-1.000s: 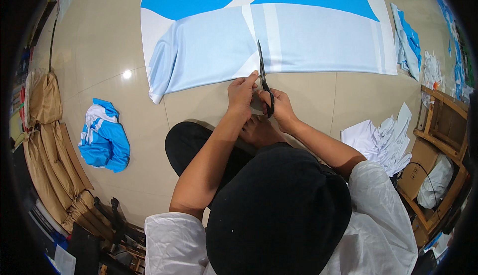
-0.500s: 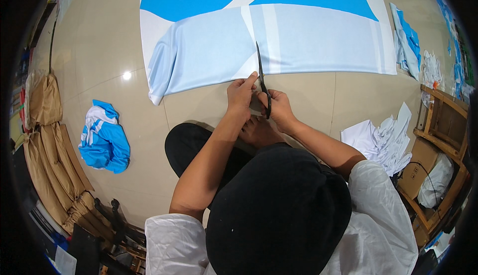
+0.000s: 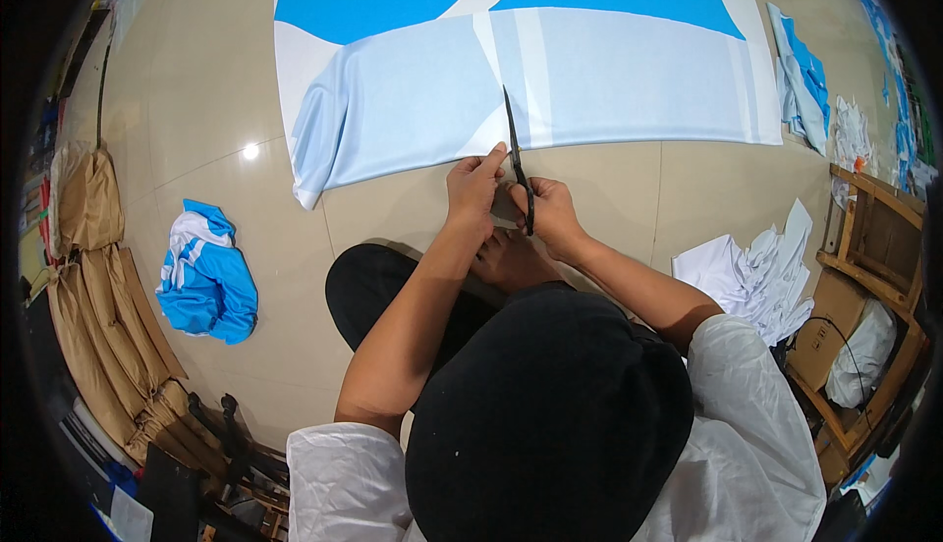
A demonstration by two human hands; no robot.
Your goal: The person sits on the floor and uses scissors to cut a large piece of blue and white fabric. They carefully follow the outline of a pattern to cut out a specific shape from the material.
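A large blue and white fabric sheet (image 3: 413,100) lies on the floor, its near part folded over with the pale underside up. My left hand (image 3: 474,189) pinches the near edge of the fabric between thumb and fingers. In my right hand (image 3: 550,216) is a pair of black scissors (image 3: 512,135), its blades pointing away from me over the fabric, just right of my left fingertips. The blades look closed or nearly so. Whether the lower blade is under the cloth I cannot tell. My bare foot (image 3: 516,259) is just below both hands.
Crumpled blue and white fabric (image 3: 208,272) lies at left. White fabric scraps (image 3: 751,272) are piled at right, beside a wooden frame (image 3: 869,238) with a cardboard box (image 3: 830,331). Another blue fabric piece (image 3: 804,76) lies far right. Brown wrapped bundles (image 3: 103,336) stand along the left.
Hardly anything differs. The hands, scissors and fabric hold almost the same places, with only a very slight shift of the whole view.
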